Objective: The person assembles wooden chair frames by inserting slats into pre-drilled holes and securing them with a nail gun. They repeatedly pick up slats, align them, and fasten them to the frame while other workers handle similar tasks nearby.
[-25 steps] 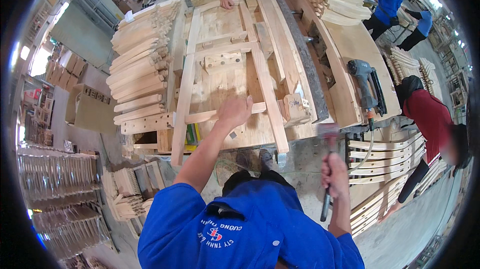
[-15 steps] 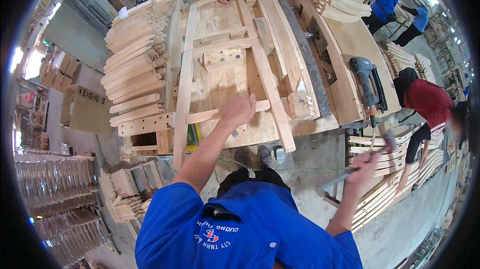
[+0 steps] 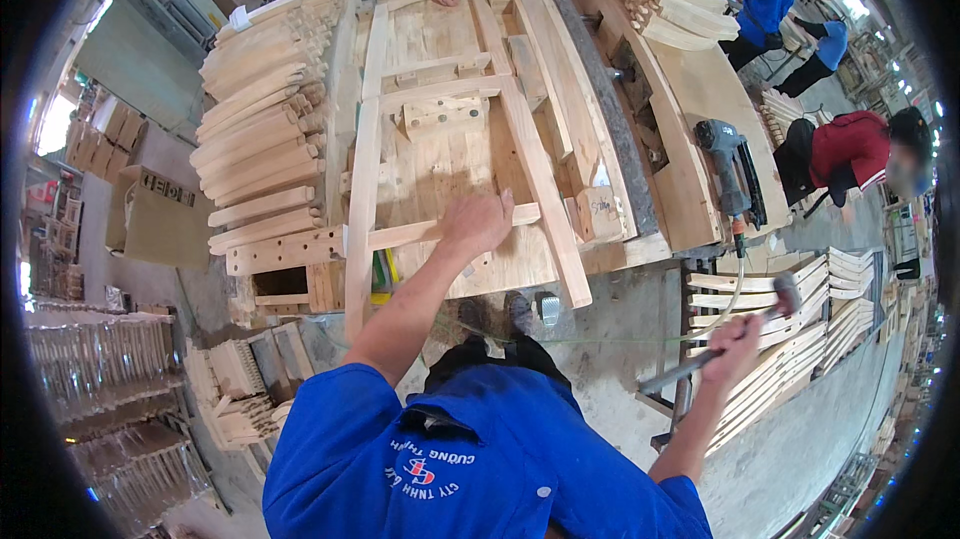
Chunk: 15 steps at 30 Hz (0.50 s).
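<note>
Crossbar (image 3: 405,236) seemingly in left hand (image 3: 475,224), hammer (image 3: 688,367) in right hand (image 3: 733,351)

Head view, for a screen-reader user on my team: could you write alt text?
A person's left hand holds the crossbar of a wooden frame on a workbench; the right hand holds a hammer. Wooden pieces lie stacked left of the frame, a power tool right.
</note>
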### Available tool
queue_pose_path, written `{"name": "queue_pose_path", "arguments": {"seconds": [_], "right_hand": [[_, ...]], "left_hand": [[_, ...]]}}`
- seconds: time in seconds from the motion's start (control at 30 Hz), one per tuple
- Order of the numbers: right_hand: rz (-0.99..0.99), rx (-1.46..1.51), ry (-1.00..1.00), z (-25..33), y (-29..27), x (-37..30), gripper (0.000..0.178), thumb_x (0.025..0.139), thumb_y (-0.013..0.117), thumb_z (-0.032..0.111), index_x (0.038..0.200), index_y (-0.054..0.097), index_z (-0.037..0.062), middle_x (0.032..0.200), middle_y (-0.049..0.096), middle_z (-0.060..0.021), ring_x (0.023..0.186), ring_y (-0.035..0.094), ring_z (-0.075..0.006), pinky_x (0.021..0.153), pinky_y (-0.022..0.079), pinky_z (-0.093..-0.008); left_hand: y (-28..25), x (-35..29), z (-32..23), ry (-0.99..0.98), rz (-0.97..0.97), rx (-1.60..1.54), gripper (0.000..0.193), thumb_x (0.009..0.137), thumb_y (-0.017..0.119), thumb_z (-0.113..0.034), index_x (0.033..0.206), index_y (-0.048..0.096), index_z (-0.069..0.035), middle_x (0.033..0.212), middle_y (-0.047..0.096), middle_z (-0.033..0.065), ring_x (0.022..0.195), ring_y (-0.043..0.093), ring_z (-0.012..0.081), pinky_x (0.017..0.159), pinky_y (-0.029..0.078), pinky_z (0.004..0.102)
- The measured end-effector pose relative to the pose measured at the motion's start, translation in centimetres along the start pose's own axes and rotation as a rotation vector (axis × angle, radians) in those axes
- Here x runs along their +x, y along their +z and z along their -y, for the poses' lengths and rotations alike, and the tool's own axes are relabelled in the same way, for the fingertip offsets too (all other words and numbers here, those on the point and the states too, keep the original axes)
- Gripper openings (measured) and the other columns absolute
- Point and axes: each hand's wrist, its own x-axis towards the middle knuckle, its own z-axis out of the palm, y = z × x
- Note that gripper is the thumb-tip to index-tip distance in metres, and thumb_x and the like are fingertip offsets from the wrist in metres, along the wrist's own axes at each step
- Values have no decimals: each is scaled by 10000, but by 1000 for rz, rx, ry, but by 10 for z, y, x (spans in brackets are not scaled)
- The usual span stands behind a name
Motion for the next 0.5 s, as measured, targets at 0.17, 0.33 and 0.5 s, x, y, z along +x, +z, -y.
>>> {"name": "queue_pose_path", "arguments": {"seconds": [0.17,0.33,0.5], "right_hand": [[278,-381,449,-43,26,-37,212,1137,564,272,973,506,151,708,452,47,475,412,-53,376,344,-241],[347,-318,314,-16,24,-24,280,1145,573,302,918,482,166,677,435,63,451,411,-47,358,345,-247],[664,-716,84,-100,-16,-32,206,1130,582,262,979,490,157,677,438,67,455,414,-43,366,370,-237]], "left_hand": [[4,2,5,-5,-21,-18,712,1148,319,-433,868,773,40,955,759,305,954,733,501,945,550,606],[6,-8,13,-33,-25,-33,702,1146,317,-439,894,781,23,965,758,305,952,727,511,948,548,613],[-1,2,-5,-15,-12,-54,710,1147,309,-432,864,779,18,951,761,291,941,732,494,944,552,607]]}}
